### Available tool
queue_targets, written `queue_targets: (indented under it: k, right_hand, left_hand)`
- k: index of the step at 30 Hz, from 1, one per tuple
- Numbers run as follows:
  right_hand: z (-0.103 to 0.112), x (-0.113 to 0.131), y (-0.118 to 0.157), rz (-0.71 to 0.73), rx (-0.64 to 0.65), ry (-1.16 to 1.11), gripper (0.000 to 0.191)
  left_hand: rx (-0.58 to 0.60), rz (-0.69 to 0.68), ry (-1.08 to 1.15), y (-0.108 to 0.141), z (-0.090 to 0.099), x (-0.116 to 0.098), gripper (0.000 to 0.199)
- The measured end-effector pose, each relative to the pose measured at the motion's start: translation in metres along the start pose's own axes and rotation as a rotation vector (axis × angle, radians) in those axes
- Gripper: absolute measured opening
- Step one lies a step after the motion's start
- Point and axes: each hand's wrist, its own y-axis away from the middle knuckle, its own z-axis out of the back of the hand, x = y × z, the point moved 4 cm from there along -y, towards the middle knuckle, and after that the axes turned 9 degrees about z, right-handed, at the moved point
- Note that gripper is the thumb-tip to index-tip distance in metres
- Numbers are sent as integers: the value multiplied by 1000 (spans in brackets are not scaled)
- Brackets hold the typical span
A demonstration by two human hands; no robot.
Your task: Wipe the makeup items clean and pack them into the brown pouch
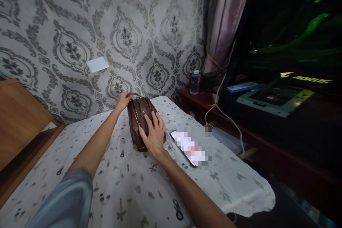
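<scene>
A brown leather handbag (135, 128) stands on the white patterned sheet, its zip and a round metal stud facing up. At the bag's far left end, my left hand (123, 102) is closed on its strap (132, 94). My right hand (155, 135) lies across the near right part of the bag with fingers spread, the fingertips touching the leather near the stud. Part of the bag's right side is hidden under that hand. To the right of the bag, a phone (184, 146) with a lit, blurred-out screen lies flat on the sheet.
A wooden headboard-like panel (24, 121) borders the left. On the right, a dark red table (187, 97) carries a clear bottle (195, 82); a white cable (224, 112) hangs down. A dark computer case (288, 50) glows green. A white card (97, 64) is on the wallpaper.
</scene>
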Motion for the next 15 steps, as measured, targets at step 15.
queue_targets:
  k: [15]
  right_hand:
    - [0, 1, 0, 1, -21, -9, 48]
  left_hand:
    - [103, -136, 6, 11, -3, -25, 20]
